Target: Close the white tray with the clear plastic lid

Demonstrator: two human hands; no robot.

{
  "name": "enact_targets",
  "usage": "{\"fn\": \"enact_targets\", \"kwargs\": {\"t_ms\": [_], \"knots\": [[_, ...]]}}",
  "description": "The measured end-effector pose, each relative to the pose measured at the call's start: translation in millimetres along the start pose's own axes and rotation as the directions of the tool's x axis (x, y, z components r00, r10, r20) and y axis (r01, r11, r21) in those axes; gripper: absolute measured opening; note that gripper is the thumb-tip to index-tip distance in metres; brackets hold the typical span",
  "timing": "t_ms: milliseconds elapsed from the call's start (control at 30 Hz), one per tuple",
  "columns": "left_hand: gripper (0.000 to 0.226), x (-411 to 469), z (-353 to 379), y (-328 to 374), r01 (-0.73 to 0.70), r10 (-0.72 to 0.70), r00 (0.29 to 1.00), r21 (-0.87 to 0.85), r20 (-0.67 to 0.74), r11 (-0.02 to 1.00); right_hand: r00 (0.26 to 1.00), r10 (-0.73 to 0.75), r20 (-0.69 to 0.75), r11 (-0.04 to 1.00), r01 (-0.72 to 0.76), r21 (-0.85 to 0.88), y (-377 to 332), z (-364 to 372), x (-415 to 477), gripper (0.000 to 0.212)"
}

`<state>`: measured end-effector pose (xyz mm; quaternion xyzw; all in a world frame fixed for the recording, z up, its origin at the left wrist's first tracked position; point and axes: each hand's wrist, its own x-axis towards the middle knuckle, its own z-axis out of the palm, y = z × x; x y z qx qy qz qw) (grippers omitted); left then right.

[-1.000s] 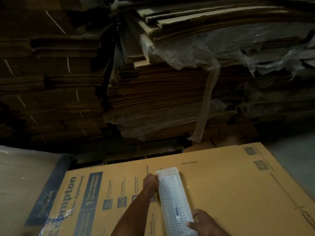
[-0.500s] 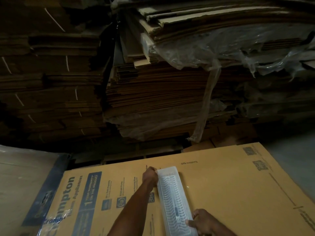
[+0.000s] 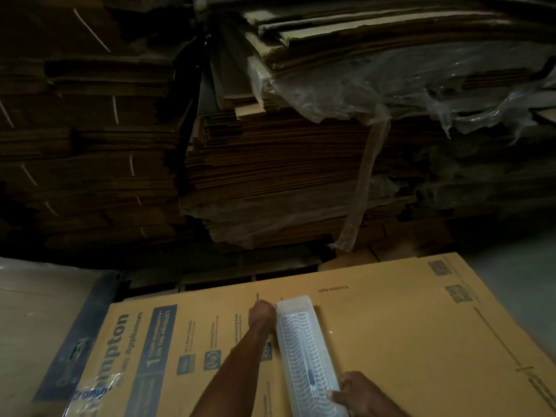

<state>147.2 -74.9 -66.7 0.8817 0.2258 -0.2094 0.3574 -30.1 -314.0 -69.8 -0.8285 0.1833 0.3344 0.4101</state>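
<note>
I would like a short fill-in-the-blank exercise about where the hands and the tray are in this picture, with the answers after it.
1. The long white tray lies on a flat printed ______ box.
2. The left hand touches the tray's ______ end.
3. The right hand grips the tray's ______ end.
4. Behind the box stand stacks of flattened cardboard, partly wrapped in clear ______.

Answers: cardboard; far; near; plastic

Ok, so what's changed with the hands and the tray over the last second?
Barely anything. The left hand crept slightly toward the far left corner of the white tray. The right hand stayed at the near end, and the tray stayed flat on the cardboard box.
</note>
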Motion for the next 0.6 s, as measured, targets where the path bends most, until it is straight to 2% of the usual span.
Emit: {"fn": "enact_targets", "kwargs": {"t_ms": [67,200,300,333,467,600], "knots": [[0.034,2.2,-0.4,-1.9,0.002,-0.003,1.000,0.070,0.017,0.998,0.999,-0.012,0.034,1.000,0.011,0.023,12.6,3.6,11.8,0.100],[0.037,10.3,-3.5,-6.8,-0.048,0.045,0.999,0.145,0.024,0.988,0.997,-0.019,0.071,0.997,0.024,-0.073,-23.2,-8.3,-9.3,0.095],[0.042,-11.6,-26.9,6.1,-0.126,0.131,0.990,0.103,-0.051,0.987,0.997,-0.070,-0.011,0.983,0.067,-0.173,-60.0,-26.1,-18.3,0.129],[0.042,-13.6,-33.3,10.3,-0.162,0.172,0.981,0.119,-0.084,0.980,0.991,-0.117,-0.060,0.975,0.103,-0.199,-71.9,-31.8,-19.1,0.132],[0.045,-22.9,-60.1,27.0,-0.230,0.252,0.951,0.135,-0.179,0.964,0.942,-0.262,-0.211,0.938,0.197,-0.285,-108.9,-54.4,-9.4,0.093],[0.048,-31.1,-76.4,39.3,-0.254,0.278,0.936,0.131,-0.218,0.958,0.883,-0.369,-0.291,0.893,0.251,-0.373,-137.5,-74.7,-2.1,0.091]]}}
